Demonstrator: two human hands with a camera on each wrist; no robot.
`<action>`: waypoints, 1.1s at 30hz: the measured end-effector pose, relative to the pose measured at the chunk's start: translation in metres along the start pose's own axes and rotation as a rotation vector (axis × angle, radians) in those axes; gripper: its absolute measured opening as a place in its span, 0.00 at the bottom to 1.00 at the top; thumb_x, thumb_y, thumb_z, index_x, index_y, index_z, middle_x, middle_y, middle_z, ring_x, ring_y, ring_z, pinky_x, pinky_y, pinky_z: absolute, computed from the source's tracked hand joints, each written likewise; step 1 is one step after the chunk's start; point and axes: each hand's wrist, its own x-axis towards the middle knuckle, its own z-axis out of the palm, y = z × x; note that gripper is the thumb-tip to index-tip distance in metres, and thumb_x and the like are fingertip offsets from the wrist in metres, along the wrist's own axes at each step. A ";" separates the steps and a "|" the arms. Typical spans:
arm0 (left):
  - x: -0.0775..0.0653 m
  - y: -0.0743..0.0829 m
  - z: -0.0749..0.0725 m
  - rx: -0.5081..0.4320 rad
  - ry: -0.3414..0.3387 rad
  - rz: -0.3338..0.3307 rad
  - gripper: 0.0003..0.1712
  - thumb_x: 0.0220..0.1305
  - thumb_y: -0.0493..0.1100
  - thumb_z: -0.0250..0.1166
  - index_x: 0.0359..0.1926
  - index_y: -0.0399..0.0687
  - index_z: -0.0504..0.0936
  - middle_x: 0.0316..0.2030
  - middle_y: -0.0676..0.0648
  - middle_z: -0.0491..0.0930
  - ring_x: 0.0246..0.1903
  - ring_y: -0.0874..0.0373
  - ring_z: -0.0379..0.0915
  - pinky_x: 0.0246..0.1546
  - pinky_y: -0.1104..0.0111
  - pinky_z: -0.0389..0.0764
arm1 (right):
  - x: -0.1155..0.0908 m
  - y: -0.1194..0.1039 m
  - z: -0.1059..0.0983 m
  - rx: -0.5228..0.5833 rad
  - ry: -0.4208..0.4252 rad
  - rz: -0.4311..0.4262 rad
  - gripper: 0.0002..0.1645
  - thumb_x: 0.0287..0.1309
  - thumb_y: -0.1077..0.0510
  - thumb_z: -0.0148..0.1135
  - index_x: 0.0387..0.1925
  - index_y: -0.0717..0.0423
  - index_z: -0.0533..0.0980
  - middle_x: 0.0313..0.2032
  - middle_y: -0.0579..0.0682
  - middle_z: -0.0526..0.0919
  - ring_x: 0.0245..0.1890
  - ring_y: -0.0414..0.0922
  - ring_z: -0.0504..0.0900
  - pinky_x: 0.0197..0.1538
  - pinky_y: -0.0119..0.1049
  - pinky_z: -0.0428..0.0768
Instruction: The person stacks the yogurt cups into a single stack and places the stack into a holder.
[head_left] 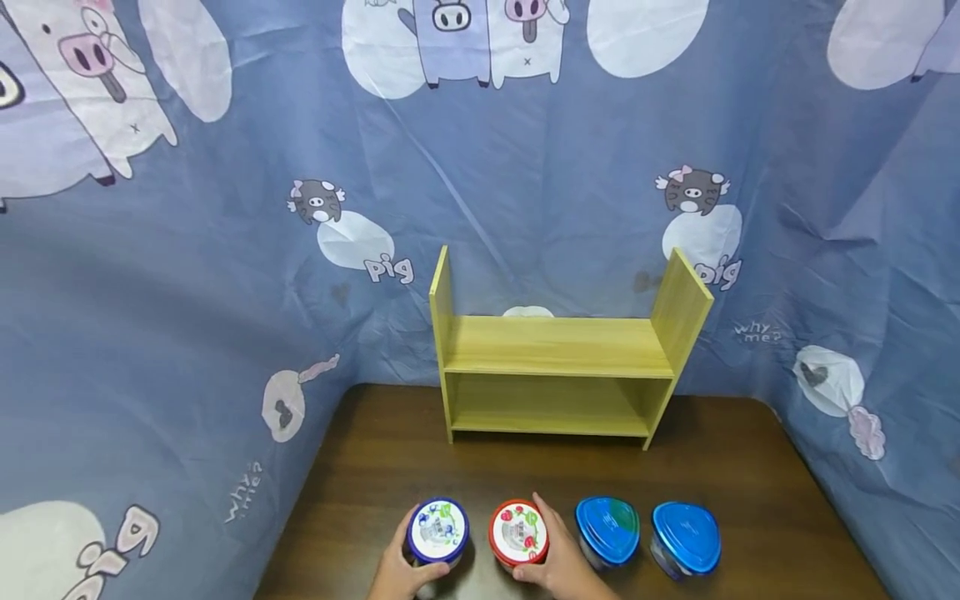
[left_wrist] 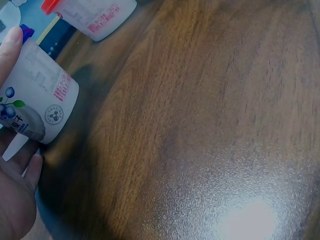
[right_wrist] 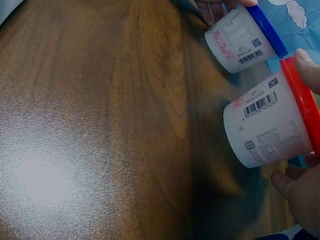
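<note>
My left hand (head_left: 405, 563) grips a white tub with a blue-rimmed lid (head_left: 438, 530), the thumb on its near side and fingers round its left. Blueberries are printed on the wall of this blue-lidded tub (left_wrist: 37, 92). Beside it, my right hand (head_left: 558, 557) holds a matching tub with a red-rimmed lid (head_left: 518, 532) from its right side, strawberries pictured on top. In the right wrist view the barcode side of the red-lidded tub (right_wrist: 265, 122) faces the camera, with thumb and fingers at its lid and side. Both tubs are upright, a small gap between them.
Two clear containers with blue lids, a left one (head_left: 608, 530) and a right one (head_left: 686, 538), stand right of my right hand. A two-tier wooden shelf (head_left: 558, 346) stands at the back of the brown table (head_left: 390, 454). Blue pig-print cloth (head_left: 480, 192) hangs behind and at both sides.
</note>
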 end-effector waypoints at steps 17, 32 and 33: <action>-0.001 -0.009 0.002 -0.059 0.013 0.041 0.63 0.37 0.39 0.85 0.73 0.35 0.60 0.60 0.28 0.74 0.53 0.56 0.75 0.53 0.75 0.73 | 0.003 0.011 0.009 0.036 0.018 0.005 0.74 0.35 0.52 0.87 0.76 0.66 0.49 0.64 0.72 0.68 0.61 0.69 0.70 0.61 0.70 0.67; -0.003 -0.002 0.002 -0.073 0.026 0.027 0.63 0.36 0.39 0.86 0.73 0.34 0.61 0.60 0.30 0.75 0.54 0.61 0.74 0.54 0.77 0.71 | 0.005 0.018 0.010 0.073 0.025 -0.035 0.70 0.35 0.53 0.86 0.74 0.66 0.52 0.60 0.69 0.73 0.57 0.62 0.73 0.59 0.59 0.72; -0.002 -0.002 0.002 -0.071 0.027 0.024 0.63 0.36 0.39 0.86 0.73 0.34 0.61 0.61 0.30 0.75 0.54 0.60 0.74 0.55 0.77 0.70 | 0.005 0.017 0.010 0.068 0.025 -0.025 0.70 0.35 0.53 0.86 0.74 0.66 0.52 0.60 0.69 0.73 0.58 0.62 0.74 0.59 0.59 0.72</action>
